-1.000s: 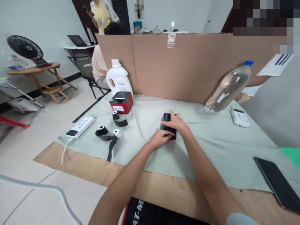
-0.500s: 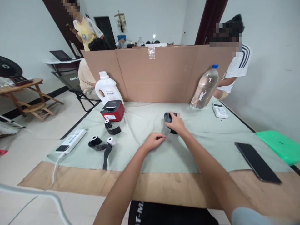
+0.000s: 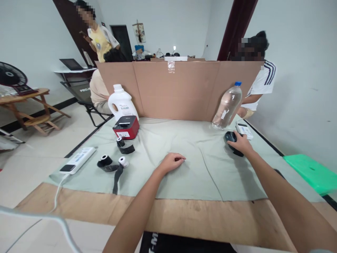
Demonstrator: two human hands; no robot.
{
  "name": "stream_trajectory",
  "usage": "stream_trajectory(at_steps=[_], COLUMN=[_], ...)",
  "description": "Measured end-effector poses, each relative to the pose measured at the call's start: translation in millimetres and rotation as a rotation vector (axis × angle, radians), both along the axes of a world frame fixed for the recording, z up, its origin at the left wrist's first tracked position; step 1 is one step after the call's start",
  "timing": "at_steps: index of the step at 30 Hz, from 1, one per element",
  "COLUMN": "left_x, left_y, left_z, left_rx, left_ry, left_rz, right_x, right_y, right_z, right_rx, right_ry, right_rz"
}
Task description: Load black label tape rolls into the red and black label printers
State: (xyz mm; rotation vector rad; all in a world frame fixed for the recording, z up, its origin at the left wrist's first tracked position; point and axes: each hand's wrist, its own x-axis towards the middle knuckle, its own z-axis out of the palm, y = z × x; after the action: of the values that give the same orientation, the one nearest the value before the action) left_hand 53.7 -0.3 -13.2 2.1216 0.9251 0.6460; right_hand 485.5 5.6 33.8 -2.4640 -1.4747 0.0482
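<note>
Over at the right of the cloth, my right hand grips a rounded black device from above, its fingers covering part of it. What kind of device it is I cannot make out. Just behind that hand lies a white power strip. My left hand rests on the pale green cloth near the middle, fingers curled in, with nothing visible in them. Left of it lie a black roll, a roll with a white core and a smaller black roll, each with a dark strip unwound.
A red-and-black box stands before a white jug. A clear bottle leans by the cardboard screen. Another white power strip lies left. My right forearm mostly hides a phone. A green stool stands right; people are beyond the screen.
My right hand has carried the black device rightward across the cloth, from the middle to near the right-hand power strip. My left hand stays about where it was. My forearm now covers most of the phone.
</note>
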Motion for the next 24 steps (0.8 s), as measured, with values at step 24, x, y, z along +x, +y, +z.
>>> stream_trajectory(at_steps=[24], left_x=[-47.7], left_y=[8.8], left_z=[45.3], left_rx=[0.032], left_ry=[-0.646], left_rz=[0.403], right_x=[-105.8], right_y=[30.5], right_z=[5.5], right_rx=[0.351], right_ry=[-0.446], right_rz=[0.312])
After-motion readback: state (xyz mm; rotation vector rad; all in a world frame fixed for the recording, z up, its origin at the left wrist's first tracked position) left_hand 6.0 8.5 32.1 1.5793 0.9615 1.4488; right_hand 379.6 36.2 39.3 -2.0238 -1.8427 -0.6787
